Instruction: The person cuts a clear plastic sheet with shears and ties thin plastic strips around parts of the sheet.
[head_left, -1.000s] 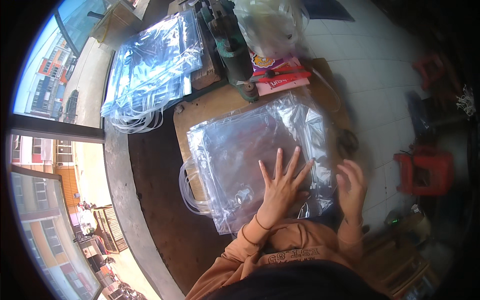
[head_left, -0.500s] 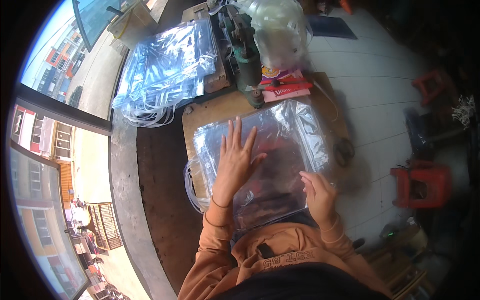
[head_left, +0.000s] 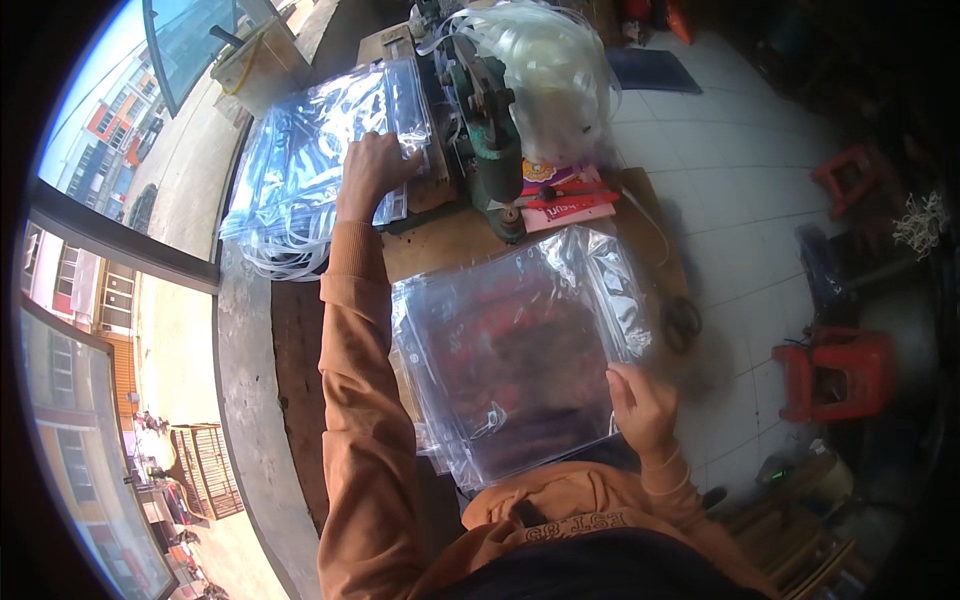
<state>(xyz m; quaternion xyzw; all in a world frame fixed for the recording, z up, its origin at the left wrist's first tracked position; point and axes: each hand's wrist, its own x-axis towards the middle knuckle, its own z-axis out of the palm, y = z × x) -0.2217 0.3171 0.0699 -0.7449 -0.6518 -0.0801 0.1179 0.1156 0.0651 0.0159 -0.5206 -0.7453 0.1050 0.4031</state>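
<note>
Where the left hand [head_left: 376,172] covers glossy bags [head_left: 300,150], I cannot tell its grip, nor the right hand's [head_left: 645,408].

Pose: one far, one near

We note our left arm [head_left: 355,330] stretched far forward, left hand [head_left: 372,172] curled in, its back uppermost. Our right arm [head_left: 680,495] is bent close in, right hand [head_left: 647,412] half-curled.
</note>
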